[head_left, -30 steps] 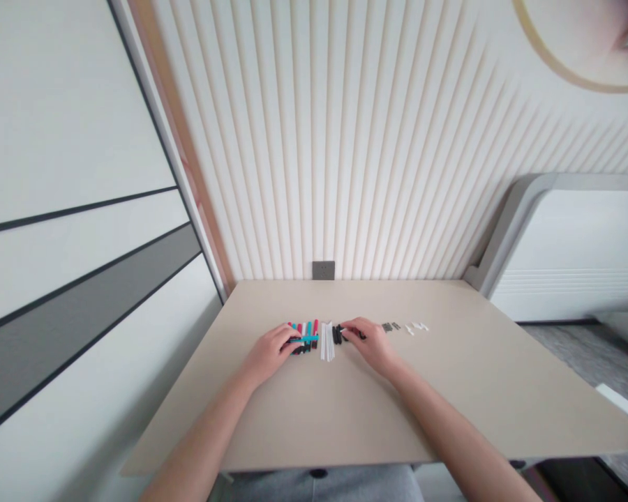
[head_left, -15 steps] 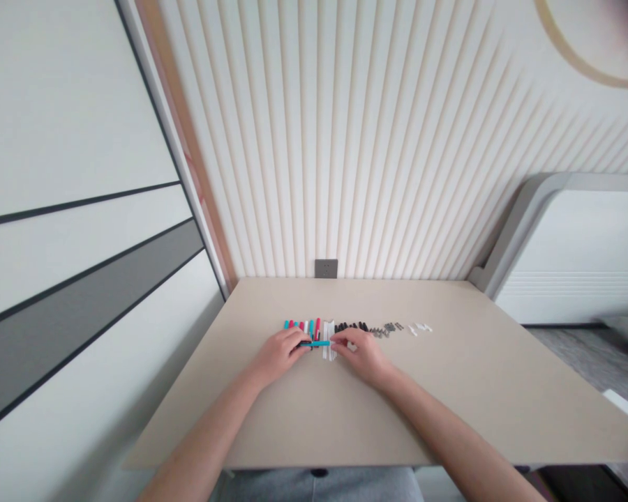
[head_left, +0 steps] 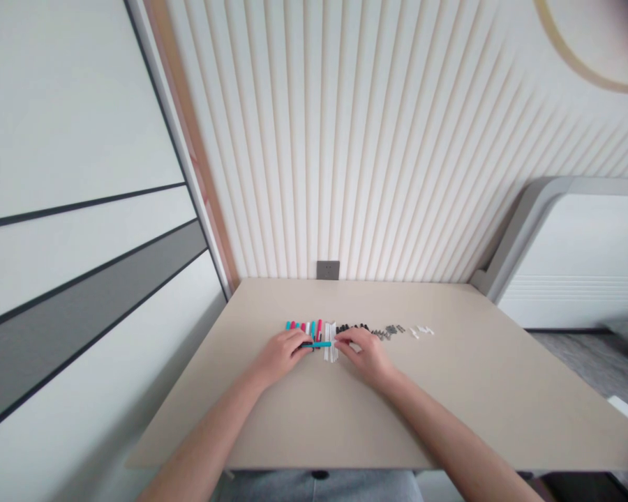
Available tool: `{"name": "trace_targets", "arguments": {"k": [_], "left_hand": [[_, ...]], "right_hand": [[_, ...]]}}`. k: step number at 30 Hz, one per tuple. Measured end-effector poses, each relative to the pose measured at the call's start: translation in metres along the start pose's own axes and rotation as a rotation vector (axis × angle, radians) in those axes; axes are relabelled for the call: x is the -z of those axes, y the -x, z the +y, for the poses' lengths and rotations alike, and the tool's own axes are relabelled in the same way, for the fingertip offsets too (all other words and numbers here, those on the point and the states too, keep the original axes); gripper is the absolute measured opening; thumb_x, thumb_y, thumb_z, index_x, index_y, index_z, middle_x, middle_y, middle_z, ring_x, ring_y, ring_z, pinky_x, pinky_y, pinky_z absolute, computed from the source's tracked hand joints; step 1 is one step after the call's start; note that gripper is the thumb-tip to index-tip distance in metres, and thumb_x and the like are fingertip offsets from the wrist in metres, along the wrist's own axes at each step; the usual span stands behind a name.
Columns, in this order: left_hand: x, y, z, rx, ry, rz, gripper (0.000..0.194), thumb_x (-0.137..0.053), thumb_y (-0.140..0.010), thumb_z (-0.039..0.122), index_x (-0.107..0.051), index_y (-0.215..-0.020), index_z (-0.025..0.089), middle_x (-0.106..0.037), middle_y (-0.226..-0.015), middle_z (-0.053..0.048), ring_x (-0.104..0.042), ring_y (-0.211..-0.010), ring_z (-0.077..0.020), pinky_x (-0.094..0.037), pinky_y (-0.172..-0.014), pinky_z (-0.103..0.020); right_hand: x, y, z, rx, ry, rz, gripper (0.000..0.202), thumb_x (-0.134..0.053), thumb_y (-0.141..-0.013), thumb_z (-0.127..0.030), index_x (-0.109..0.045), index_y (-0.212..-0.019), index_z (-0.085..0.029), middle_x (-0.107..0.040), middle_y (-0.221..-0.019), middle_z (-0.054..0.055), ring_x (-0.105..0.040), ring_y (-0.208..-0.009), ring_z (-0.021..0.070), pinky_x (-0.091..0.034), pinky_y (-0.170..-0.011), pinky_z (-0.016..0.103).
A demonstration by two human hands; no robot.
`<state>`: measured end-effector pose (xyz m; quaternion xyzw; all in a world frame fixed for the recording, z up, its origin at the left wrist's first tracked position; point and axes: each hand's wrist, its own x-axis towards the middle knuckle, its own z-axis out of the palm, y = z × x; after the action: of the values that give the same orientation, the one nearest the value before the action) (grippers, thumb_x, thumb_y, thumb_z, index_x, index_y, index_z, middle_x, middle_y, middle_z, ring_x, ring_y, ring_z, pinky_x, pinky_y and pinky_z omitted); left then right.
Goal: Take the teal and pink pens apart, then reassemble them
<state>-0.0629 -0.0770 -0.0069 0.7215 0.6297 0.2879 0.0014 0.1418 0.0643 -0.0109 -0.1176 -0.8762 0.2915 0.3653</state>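
My left hand is closed on a blue pen barrel with a dark end, which lies level and points right. Just past the barrel's right tip, my right hand has thumb and fingertips pinched together; anything between them is too small to make out. Behind my left hand, blue, red and white pen barrels lie in a row. White thin sticks lie between my hands. Black pieces sit behind my right hand, partly hidden by it.
Small grey parts and small white parts lie to the right on the beige table. A dark wall socket is above the table's back edge. A white cabinet stands at left.
My right fingertips have drawn slightly away to the right from the blue barrel's tip. My left hand still holds the barrel. The view has shifted a little.
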Motion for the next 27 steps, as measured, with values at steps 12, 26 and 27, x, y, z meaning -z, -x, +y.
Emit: {"name": "trace_targets", "arguments": {"k": [12, 26, 27], "left_hand": [[0.0002, -0.0001, 0.0006, -0.015, 0.004, -0.014, 0.014, -0.053, -0.094, 0.027, -0.063, -0.102, 0.022, -0.069, -0.094, -0.004, -0.063, -0.087, -0.0181, -0.048, -0.081, -0.03], [-0.0008, 0.0005, -0.0013, -0.012, 0.022, -0.033, 0.014, -0.055, -0.093, 0.025, -0.064, -0.103, 0.022, -0.069, -0.098, -0.003, -0.064, -0.091, -0.0181, -0.048, -0.083, -0.03], [-0.0004, 0.0006, -0.0011, -0.004, 0.029, -0.029, 0.014, -0.055, -0.093, 0.025, -0.065, -0.102, 0.022, -0.069, -0.098, -0.003, -0.064, -0.091, -0.0181, -0.048, -0.084, -0.03]], "right_hand": [[0.0001, 0.0013, -0.0022, 0.069, 0.07, -0.101, 0.014, -0.061, -0.09, -0.027, -0.068, -0.102, -0.023, -0.071, -0.086, 0.003, -0.063, -0.08, 0.0177, -0.045, -0.078, 0.031], [0.0011, 0.0016, -0.0038, 0.076, 0.091, -0.176, 0.037, -0.065, -0.088, -0.031, -0.056, -0.124, -0.024, -0.07, -0.091, 0.004, -0.063, -0.085, 0.0187, -0.046, -0.083, 0.033], [0.002, 0.0013, -0.0031, 0.073, 0.085, -0.176, 0.039, -0.064, -0.088, -0.031, -0.055, -0.124, -0.024, -0.07, -0.092, 0.004, -0.063, -0.085, 0.0186, -0.047, -0.084, 0.033]]}}
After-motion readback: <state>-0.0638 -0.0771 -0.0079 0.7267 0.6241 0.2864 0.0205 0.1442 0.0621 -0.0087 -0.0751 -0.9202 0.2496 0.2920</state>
